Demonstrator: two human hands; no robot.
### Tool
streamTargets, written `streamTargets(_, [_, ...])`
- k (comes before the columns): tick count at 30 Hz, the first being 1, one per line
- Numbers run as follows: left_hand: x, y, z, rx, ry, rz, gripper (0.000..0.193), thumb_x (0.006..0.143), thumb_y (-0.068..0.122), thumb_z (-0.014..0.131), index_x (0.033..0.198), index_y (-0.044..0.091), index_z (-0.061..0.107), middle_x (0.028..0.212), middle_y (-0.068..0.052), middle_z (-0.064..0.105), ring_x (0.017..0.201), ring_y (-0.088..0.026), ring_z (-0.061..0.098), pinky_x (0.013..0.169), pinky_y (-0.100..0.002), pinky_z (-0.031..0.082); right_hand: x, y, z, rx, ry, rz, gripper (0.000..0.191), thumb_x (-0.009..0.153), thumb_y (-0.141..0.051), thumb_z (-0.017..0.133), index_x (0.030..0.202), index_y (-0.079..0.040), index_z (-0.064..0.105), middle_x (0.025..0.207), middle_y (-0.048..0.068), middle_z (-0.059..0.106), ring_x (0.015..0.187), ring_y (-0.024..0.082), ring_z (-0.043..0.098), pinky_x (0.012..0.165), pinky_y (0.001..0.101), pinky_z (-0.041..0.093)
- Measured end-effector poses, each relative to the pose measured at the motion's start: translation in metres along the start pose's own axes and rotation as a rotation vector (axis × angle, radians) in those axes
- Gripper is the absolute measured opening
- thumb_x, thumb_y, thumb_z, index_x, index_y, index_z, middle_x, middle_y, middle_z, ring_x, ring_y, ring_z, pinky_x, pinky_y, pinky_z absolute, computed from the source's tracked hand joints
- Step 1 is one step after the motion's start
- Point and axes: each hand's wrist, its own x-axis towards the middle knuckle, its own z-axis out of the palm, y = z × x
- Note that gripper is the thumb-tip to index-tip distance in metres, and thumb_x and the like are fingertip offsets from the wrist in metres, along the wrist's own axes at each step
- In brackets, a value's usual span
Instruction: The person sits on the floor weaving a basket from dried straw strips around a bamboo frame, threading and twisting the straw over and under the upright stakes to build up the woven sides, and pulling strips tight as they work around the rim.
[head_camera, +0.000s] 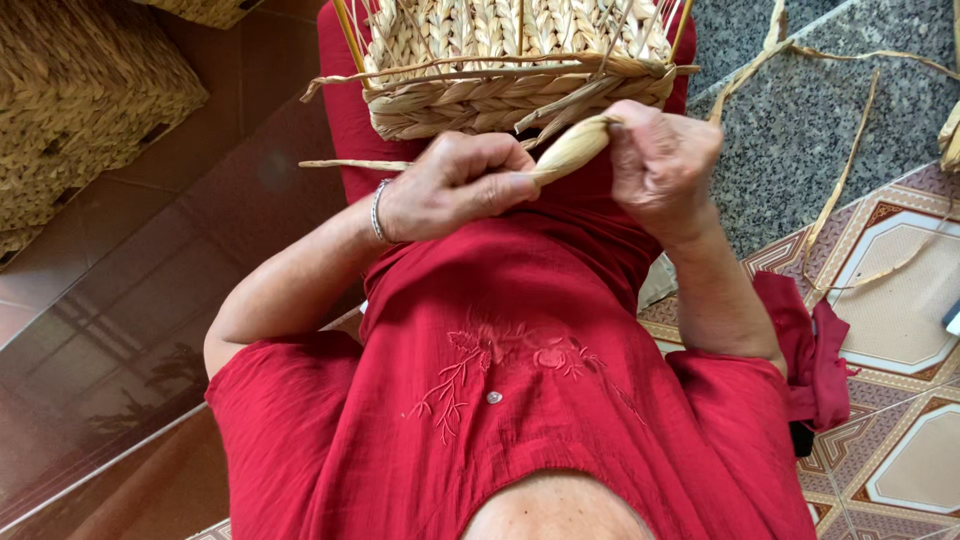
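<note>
Tiled floor, left hand (455, 185), right hand (665, 165), straw strand (572, 150) slanting up-right

Both forearms bare, raised in front of torso, elbows bent and spread outward. Left hand (455, 185) curled into loose fist, knuckles up, thin bracelet (378, 210) at wrist. Right hand (662, 165) closed likewise, fingers folded inward, thumb pressed forward. Hands near each other, not touching.

The pale, half-woven basket (500, 70) is dry braided straw, matt and rough, on thin yellow metal rods (345, 30). The twisted straw strand (570, 150) looks smooth and fibrous. The red embroidered garment (500, 400) is crinkled matt cloth. The patterned floor tiles (900, 300) are glossy.
</note>
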Motion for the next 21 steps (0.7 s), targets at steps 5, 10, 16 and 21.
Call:
streamTargets(5, [0.004, 0.0, 0.002, -0.214, 0.263, -0.014, 0.013, 0.115, 0.011, 0.062, 0.121, 0.0, 0.063, 0.097, -0.014, 0.059, 0.086, -0.018, 0.056, 0.076, -0.033, 0.049, 0.002, -0.014, 0.004, 0.232, -0.08, -0.004, 0.022, 0.116, -0.012, 0.058, 0.133, 0.0, 0.063, 0.104, 0.014, 0.074, 0.08, 0.022, 0.073, 0.066, 0.0307, 0.056])
streamTargets(10, [0.008, 0.014, 0.001, 0.559, 0.467, 0.349, 0.026, 0.108, 0.005, 0.071, 0.131, 0.001, 0.058, 0.12, -0.012, 0.059, 0.104, -0.029, 0.064, 0.089, -0.038, 0.056, 0.001, -0.014, -0.004, 0.344, -0.195, 0.126, 0.016, 0.111, -0.01, 0.069, 0.124, 0.0, 0.068, 0.096, 0.013, 0.071, 0.079, 0.021, 0.068, 0.072, 0.0313, 0.053])
streamTargets(16, [0.005, 0.025, -0.015, 0.906, 0.366, 0.582, 0.044, 0.099, -0.003, 0.067, 0.14, -0.008, 0.052, 0.127, -0.021, 0.055, 0.108, -0.032, 0.063, 0.089, -0.042, 0.058, 0.001, -0.006, -0.014, 0.677, -0.272, 0.269, 0.013, 0.114, -0.009, 0.064, 0.116, 0.003, 0.067, 0.089, 0.009, 0.068, 0.077, 0.015, 0.066, 0.07, 0.0255, 0.053])
streamTargets(21, [0.0, 0.01, -0.012, 0.835, 0.271, 0.484, 0.034, 0.098, -0.001, 0.073, 0.129, -0.005, 0.06, 0.12, -0.015, 0.057, 0.102, -0.029, 0.062, 0.083, -0.039, 0.056, 0.001, -0.008, -0.012, 0.44, -0.124, 0.18, 0.004, 0.108, -0.002, 0.069, 0.11, 0.002, 0.069, 0.088, 0.011, 0.067, 0.067, 0.018, 0.064, 0.059, 0.0287, 0.049])
